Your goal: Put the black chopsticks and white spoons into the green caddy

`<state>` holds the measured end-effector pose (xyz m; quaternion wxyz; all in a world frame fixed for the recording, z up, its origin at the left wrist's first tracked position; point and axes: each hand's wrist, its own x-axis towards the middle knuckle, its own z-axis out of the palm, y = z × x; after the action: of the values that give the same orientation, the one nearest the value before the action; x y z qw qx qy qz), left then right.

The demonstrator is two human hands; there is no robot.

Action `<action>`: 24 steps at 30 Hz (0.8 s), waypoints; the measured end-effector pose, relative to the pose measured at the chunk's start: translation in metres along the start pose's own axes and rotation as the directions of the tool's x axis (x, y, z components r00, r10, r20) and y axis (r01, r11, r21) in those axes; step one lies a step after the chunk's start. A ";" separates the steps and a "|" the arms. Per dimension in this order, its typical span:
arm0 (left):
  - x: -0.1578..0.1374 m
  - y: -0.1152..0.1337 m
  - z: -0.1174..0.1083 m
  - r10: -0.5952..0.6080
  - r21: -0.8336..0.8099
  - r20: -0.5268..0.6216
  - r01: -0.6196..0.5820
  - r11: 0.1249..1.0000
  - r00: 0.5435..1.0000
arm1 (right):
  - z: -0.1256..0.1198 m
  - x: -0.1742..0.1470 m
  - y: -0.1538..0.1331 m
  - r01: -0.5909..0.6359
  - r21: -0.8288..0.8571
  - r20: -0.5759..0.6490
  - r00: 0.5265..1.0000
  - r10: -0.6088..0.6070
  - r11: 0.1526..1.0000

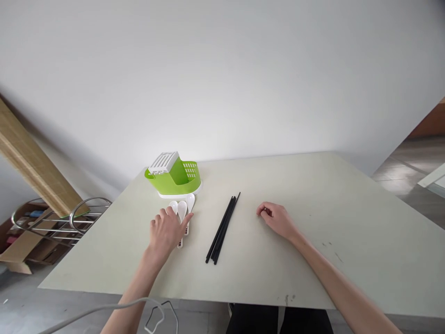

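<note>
Three white spoons (182, 208) with patterned handles lie side by side on the table, bowls pointing away from me. My left hand (167, 229) rests over them, palm down and fingers apart, with the thumb stretched across the handles. It covers part of the spoons. Just beyond the spoons stands a green utensil caddy (175, 184) with a white base and a slotted white top. Black chopsticks (222, 232) lie in a loose bundle between my two hands. To their right, my right hand (277, 219) lies on the tabletop, fingers curled in, nothing visible in it.
The pale table (313, 185) meets a white wall at the back. Left of it on the floor are a metal rack (74, 220), a cardboard box (21, 250) and a leaning long board (34, 162). A grey cable (104, 307) crosses near my left forearm.
</note>
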<state>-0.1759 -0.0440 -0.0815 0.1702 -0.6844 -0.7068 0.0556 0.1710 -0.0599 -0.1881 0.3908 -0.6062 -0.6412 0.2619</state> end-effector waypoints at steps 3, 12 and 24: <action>0.004 -0.005 0.016 -0.033 0.000 0.059 0.033 0.999 0.998 | 0.000 -0.001 0.000 -0.001 -0.004 0.000 1.000 0.001 1.000; 0.023 0.013 0.038 0.061 -0.058 0.133 -0.053 0.997 0.989 | 0.000 -0.001 -0.002 -0.010 -0.013 0.003 1.000 0.010 1.000; 0.015 0.013 0.034 0.214 -0.006 0.172 -0.216 0.976 0.962 | 0.002 0.000 0.002 -0.004 0.009 0.009 1.000 0.004 1.000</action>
<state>-0.1746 -0.0234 -0.1147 0.1059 -0.7486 -0.6400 0.1369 0.1706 -0.0595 -0.1906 0.3901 -0.6044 -0.6407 0.2682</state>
